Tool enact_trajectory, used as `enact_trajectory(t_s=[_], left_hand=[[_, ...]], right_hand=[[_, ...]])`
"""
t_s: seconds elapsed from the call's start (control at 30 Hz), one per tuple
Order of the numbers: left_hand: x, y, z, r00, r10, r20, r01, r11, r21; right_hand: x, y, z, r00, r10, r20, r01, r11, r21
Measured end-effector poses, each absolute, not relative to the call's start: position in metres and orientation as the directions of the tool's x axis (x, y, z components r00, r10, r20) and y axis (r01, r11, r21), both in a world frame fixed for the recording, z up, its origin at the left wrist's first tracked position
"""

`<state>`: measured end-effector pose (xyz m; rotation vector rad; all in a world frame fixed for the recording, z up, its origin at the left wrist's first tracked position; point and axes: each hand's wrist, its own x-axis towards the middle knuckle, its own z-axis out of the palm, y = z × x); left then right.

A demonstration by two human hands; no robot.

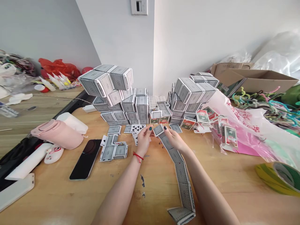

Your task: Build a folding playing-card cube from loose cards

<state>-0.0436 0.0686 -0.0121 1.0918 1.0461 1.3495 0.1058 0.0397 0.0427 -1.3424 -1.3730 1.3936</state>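
A long strip of joined playing cards (pixel 182 172), backs up, runs from between my hands down toward the table's front edge, where its end is folded. My right hand (pixel 172 138) pinches the strip's far end, thumb on top. At that end's left side is my left hand (pixel 144 137), thumb and fingertips pressed together; what lies between them is too small to make out. Loose face-up cards (pixel 138 128) with clubs lie just beyond my left hand. Left of it sits a small folded-card piece (pixel 114 150) on the table.
Blocks of folded cards are stacked at the left (pixel 114 90) and right (pixel 191 97). Red card boxes (pixel 202 117) lie beside the right stack. A phone (pixel 85 159), a pink bottle (pixel 57 133) and a white roll (pixel 29 162) are at left, yellow-green tape (pixel 278 177) at right.
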Motion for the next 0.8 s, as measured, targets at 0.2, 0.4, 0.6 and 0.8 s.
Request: enact_trajectory(t_s=[0.2,0.4,0.6,0.8], left_hand=[[-0.049,0.062,-0.009,-0.145,0.922,0.359,0.447,-0.263,0.855],[-0.051,0.061,-0.009,-0.101,0.916,0.390,0.852,-0.123,0.508],[-0.054,0.061,-0.012,-0.144,0.941,0.306,0.913,0.007,0.407],[-0.054,0.061,-0.010,-0.160,0.927,0.339,0.898,-0.006,0.440]], right_hand=[[0.122,0.048,0.034,0.157,0.967,-0.199,0.275,-0.237,-0.932],[0.138,0.048,0.035,0.367,0.929,-0.046,0.765,-0.330,-0.553],[0.144,0.045,0.040,0.434,0.898,-0.074,0.830,-0.430,-0.356],[0.143,0.044,0.039,0.436,0.900,-0.008,0.846,-0.413,-0.337]])
